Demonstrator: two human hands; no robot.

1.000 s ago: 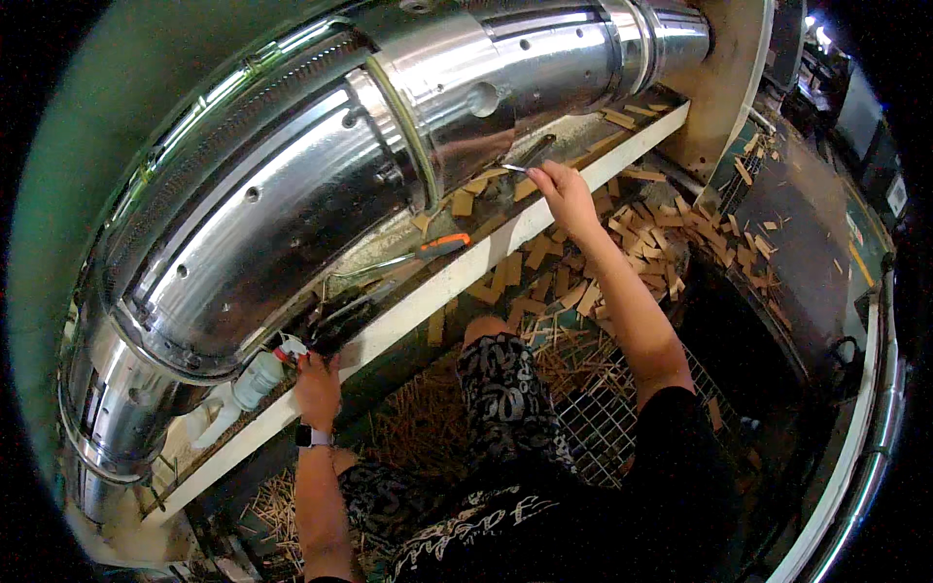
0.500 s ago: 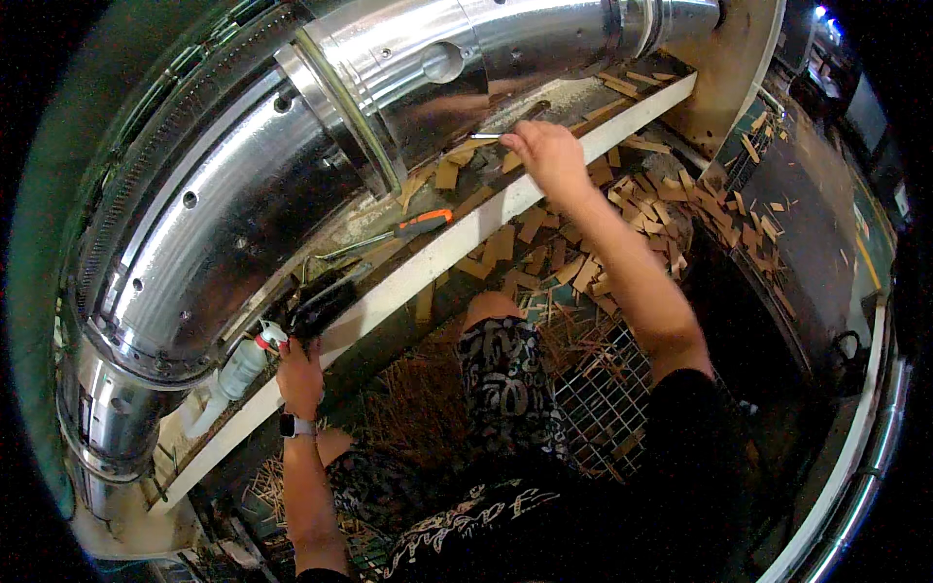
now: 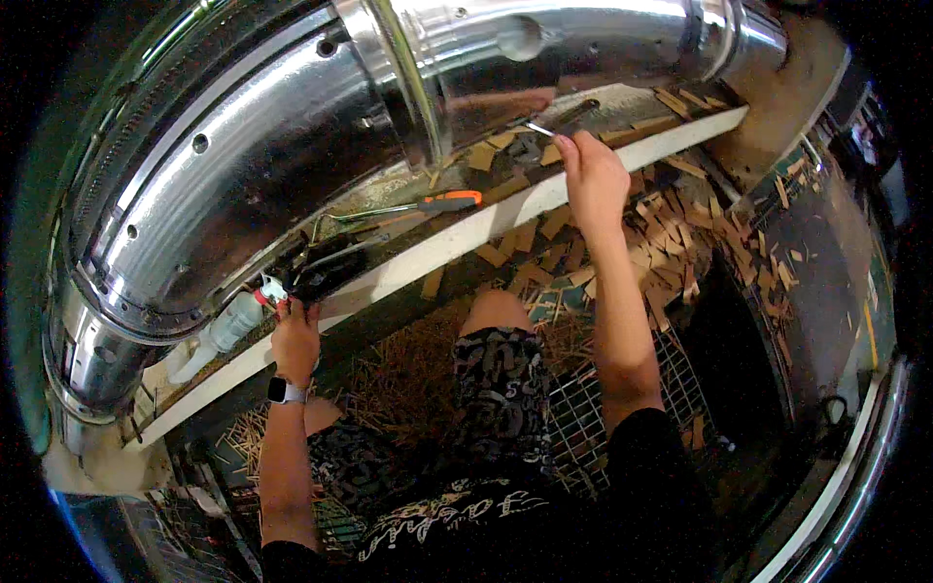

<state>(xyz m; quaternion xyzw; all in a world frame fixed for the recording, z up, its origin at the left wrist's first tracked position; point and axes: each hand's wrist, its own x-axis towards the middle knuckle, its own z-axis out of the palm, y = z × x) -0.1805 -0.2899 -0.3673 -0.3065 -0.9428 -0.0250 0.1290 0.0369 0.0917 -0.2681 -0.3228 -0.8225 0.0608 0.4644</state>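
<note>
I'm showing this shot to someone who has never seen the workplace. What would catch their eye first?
The huge shiny metal duct curving across the upper left would. Below it runs a pale ledge with an orange-handled tool lying on it, and the right hand holds a thin metal tool there. The left hand touches a white spray bottle at lower left, and wood chips litter the floor.

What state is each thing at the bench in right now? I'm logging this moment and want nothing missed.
right hand: raised, pinching a thin metal tool against the pipe.
left hand: resting on the ledge edge, touching a dark object.
orange-handled tool: lying flat on the ledge, unheld.
white bottle: lying on its side.
steel pipe: fixed above the ledge.
wood chips: scattered loose.
</note>
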